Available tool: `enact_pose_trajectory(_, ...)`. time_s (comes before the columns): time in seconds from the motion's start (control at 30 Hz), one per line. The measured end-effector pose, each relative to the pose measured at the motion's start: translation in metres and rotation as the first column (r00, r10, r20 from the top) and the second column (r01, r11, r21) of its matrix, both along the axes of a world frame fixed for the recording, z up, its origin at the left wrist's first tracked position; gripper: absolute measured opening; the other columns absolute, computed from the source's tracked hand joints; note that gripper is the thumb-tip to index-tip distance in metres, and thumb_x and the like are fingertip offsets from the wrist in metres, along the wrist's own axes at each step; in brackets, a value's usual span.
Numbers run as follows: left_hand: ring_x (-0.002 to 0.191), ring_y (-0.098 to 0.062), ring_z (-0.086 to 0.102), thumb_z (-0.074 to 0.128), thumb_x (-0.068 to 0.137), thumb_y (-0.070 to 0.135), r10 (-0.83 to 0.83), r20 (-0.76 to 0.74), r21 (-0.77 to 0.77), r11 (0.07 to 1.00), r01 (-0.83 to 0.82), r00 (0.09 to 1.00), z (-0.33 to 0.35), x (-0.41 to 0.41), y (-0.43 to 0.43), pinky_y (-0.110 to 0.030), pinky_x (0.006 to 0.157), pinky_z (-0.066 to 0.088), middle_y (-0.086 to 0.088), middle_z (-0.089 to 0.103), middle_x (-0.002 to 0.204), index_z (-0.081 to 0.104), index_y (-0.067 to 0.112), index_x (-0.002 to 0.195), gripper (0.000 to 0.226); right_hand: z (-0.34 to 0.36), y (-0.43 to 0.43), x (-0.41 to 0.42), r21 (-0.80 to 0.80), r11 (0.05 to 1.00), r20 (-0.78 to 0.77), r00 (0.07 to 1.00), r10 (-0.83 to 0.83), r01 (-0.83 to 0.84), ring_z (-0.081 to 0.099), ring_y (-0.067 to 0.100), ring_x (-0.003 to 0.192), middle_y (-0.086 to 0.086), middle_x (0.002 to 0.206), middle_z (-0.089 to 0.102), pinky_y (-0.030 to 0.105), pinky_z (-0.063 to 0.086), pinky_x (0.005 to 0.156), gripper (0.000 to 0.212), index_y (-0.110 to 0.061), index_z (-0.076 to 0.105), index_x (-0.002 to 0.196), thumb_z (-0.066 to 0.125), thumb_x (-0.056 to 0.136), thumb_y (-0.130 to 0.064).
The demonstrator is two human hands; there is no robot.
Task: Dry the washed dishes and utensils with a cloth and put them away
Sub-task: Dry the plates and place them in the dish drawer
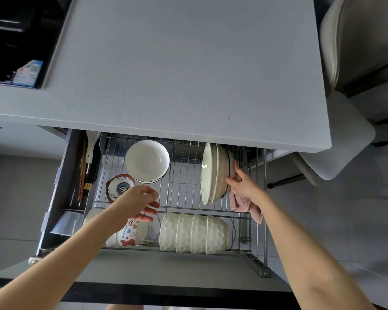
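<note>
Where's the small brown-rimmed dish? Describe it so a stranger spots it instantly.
Look in the open drawer under the grey countertop. At the wire rack's left edge, below the plain white bowl, sits the dish: only it bears a blue emblem.

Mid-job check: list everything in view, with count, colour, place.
Countertop: one, grey, above open drawer.
Wire rack: one, metal, inside drawer.
Smooth bowl: one, white, rack back left.
Patterned dish: one, red-blue, beside it.
Upright plates: about three, white, rack right.
Textured bowls: four, white, front row.
Bear bowl: one, white-red, front left.
Chopsticks: several, black and brown, left compartment.
Cloth: one, pink, rack right edge.
Left hand: above bear bowl, holding nothing.
Right hand: grips cloth, touches plates.
</note>
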State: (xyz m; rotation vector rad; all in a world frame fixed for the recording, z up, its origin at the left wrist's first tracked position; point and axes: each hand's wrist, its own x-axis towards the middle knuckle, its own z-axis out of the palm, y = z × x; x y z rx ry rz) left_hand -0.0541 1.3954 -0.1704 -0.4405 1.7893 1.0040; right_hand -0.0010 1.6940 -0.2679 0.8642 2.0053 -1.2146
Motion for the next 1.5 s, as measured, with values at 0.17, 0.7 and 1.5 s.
enact_pose_trajectory(0.17, 0.072, -0.021, 0.067, 0.053, 0.095, 0.016, -0.033, -0.006, -0.006, 0.999, 0.033, 0.999, 0.002, -0.001, 0.005, -0.024, 0.053, 0.055, -0.012, 0.069, 0.090, 0.059, 0.010, 0.094, 0.009, 0.009, 0.012, -0.007, 0.035, 0.994, 0.005, 0.995, 0.104, -0.104, 0.061, 0.026, 0.102, 0.014, 0.133, 0.053, 0.036, 0.052, 0.085, 0.083, -0.033, 0.003, 0.152, 0.059, 0.091, -0.038)
enact_pose_trajectory(0.7, 0.086, -0.022, 0.066, 0.063, 0.088, 0.023, 0.068, -0.149, 0.102, 0.993, -0.053, 0.987, 0.050, -0.001, -0.026, -0.036, 0.080, 0.058, -0.013, 0.068, 0.099, 0.059, 0.009, 0.110, 0.026, 0.146, -0.057, -0.014, 0.109, 0.941, -0.309, 0.889, 0.338, -0.320, 0.049, 0.019, 0.127, 0.002, 0.147, 0.042, 0.026, 0.042, 0.095, 0.063, -0.021, 0.026, 0.149, 0.048, 0.094, -0.043)
enact_pose_trajectory(1.5, 0.060, -0.015, 0.055, 0.070, 0.070, 0.017, 0.909, 0.169, 0.637, 0.194, -0.747, 0.380, 0.185, 0.118, -0.475, -0.021, 0.050, 0.049, -0.008, 0.060, 0.073, 0.067, 0.006, 0.088, 0.022, 0.290, -0.638, -0.036, -0.312, 0.433, -0.656, 0.521, 0.546, -0.846, 0.050, 0.011, 0.126, 0.001, 0.147, 0.040, 0.038, 0.042, 0.107, 0.097, -0.046, 0.017, 0.147, 0.070, 0.074, -0.009)
